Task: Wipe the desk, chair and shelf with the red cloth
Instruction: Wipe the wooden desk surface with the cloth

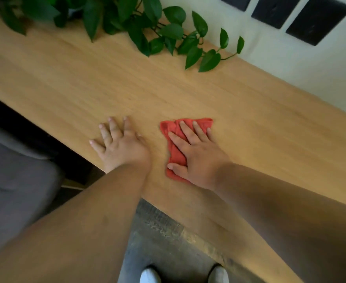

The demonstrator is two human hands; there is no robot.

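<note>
A: The pale wooden desk point(188, 94) crosses the frame; where's the crumpled red cloth point(175, 144)?

B: Centre, flat under the right hand point(196, 154), fingers spread, pressing rather than gripping. The left hand point(121, 144) lies open just beside it, bracing.

A: Step?

B: Desk wiping, I'd judge. Next, sweep toward the green trailing plant point(168, 33), upper centre.

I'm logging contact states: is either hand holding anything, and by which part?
Nothing is gripped. The right hand presses flat on the red cloth's middle; the left hand lies bare on the desk.

Cloth point(176, 139) on desk point(86, 84), under right hand point(196, 158); left hand point(123, 146) beside.
</note>
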